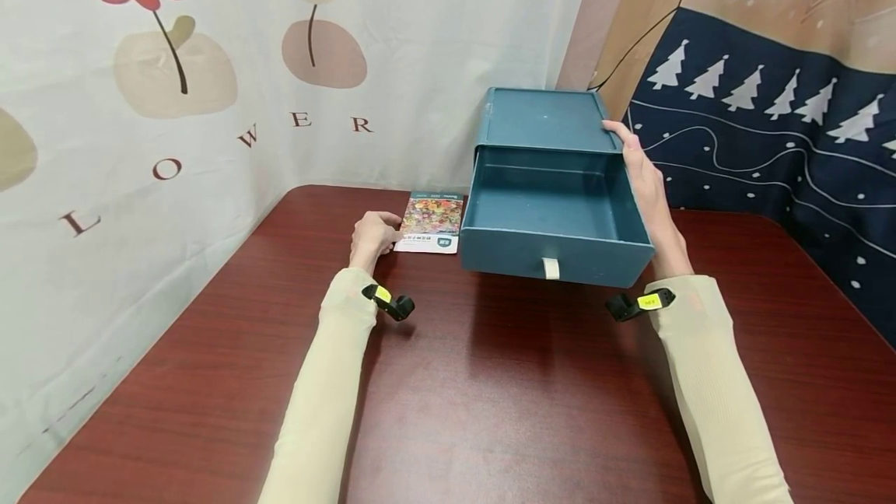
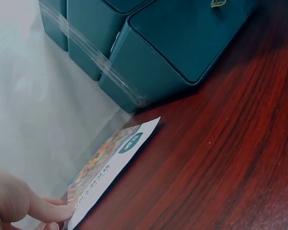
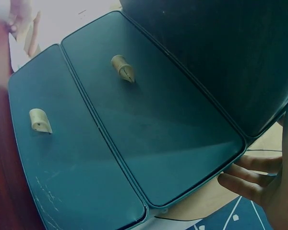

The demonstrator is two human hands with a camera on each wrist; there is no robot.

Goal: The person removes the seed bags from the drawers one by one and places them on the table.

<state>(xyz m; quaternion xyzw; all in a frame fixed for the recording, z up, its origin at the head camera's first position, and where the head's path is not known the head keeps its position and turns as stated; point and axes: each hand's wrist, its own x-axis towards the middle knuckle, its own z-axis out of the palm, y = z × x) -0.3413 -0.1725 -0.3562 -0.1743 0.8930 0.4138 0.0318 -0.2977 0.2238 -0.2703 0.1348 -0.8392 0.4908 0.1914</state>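
Note:
A blue-green drawer unit [image 1: 549,117] stands at the back of the table, with its top drawer [image 1: 553,255] pulled out toward me. Two closed lower drawers with pale pull tabs [image 3: 124,69] show below it in the right wrist view. My right hand [image 1: 647,181] lies along the unit's right side, one finger reaching onto the top edge; several fingers [image 3: 245,187] touch the side wall. To the left of the unit lies a flower-printed seed packet [image 1: 428,222]. My left hand [image 1: 373,238] pinches its left edge between thumb and finger, and the packet slants up slightly in the left wrist view.
The dark red-brown table [image 1: 448,411] stretches in front of the unit. Behind it hangs a white curtain [image 1: 434,37] with flower prints, and at the right a navy cloth [image 1: 756,146] with white trees. Clear tape [image 2: 93,55] runs along the unit's left side.

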